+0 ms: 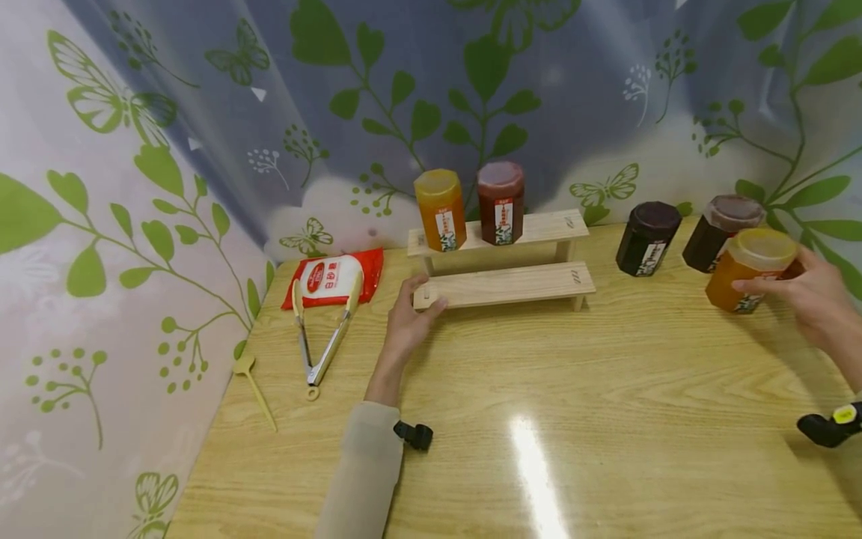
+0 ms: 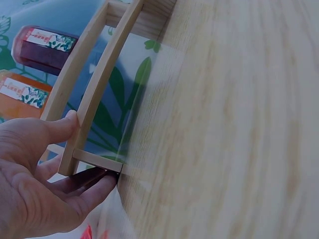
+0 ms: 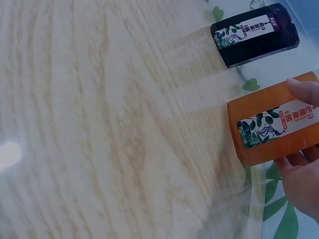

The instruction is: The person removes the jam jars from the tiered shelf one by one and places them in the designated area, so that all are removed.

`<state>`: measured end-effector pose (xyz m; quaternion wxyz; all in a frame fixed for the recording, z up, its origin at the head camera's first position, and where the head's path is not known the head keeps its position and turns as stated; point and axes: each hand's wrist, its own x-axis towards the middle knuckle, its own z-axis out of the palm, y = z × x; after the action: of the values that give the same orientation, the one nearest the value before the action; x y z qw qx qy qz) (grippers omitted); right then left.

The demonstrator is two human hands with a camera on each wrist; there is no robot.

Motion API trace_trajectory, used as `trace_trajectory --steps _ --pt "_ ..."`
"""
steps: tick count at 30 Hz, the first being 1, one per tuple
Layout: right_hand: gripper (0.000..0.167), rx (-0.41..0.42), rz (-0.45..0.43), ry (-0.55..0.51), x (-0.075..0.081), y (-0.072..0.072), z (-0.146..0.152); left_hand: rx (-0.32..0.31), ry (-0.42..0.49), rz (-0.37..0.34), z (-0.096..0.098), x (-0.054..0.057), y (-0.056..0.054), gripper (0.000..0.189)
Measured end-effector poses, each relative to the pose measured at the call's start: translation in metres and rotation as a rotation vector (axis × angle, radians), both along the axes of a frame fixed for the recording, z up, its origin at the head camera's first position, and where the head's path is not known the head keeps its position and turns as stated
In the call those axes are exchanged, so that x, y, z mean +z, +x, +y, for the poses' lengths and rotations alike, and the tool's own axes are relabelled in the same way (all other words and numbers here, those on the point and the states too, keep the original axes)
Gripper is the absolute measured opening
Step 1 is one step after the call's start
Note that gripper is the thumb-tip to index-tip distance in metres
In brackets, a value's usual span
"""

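At the left end of a two-tier wooden shelf (image 1: 505, 288), my left hand (image 1: 406, 318) grips the lower board, its thumb on the front edge in the left wrist view. On the upper board stand an orange jar (image 1: 441, 211) and a dark red jar (image 1: 500, 203). Over on the right, my right hand (image 1: 818, 296) holds another orange jar (image 1: 749, 271) by its side, thumb across the front. Just behind that jar is a dark jar with a pinkish lid (image 1: 703, 243), partly hidden. A nearly black jar (image 1: 649, 239) stands left of them.
Left of the shelf lies a red and white bag (image 1: 330, 277), with metal tongs (image 1: 326, 355) partly over it. A yellow spoon (image 1: 256, 389) rests near the table's left edge. Patterned curtain (image 1: 377, 90) hangs behind the wooden table (image 1: 512, 479).
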<state>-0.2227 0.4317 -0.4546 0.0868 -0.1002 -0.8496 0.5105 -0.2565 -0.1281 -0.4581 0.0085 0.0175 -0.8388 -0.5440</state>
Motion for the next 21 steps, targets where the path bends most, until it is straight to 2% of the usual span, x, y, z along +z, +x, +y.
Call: trace_trajectory --steps 4,9,13,18,20,21 --pt "0.068 0.009 -0.011 -0.012 0.001 0.0 0.003 -0.002 -0.002 0.003 0.0 0.001 0.0 0.059" --pt "0.068 0.128 -0.004 -0.076 0.002 -0.003 0.008 0.003 -0.003 0.003 -0.001 0.001 0.0 0.058" --pt "0.068 0.19 -0.005 -0.07 0.008 -0.005 0.009 0.004 -0.003 0.004 -0.002 0.001 -0.001 0.058" --pt "0.075 0.168 0.025 -0.058 0.019 -0.005 0.006 0.003 -0.012 0.002 -0.001 0.001 0.0 0.057" --pt "0.073 0.151 0.061 -0.072 0.016 -0.01 0.013 0.001 -0.013 -0.001 0.0 0.001 0.0 0.057" --pt "0.071 0.147 0.091 -0.09 0.01 -0.015 0.021 -0.002 -0.012 -0.001 0.0 0.001 0.0 0.057"
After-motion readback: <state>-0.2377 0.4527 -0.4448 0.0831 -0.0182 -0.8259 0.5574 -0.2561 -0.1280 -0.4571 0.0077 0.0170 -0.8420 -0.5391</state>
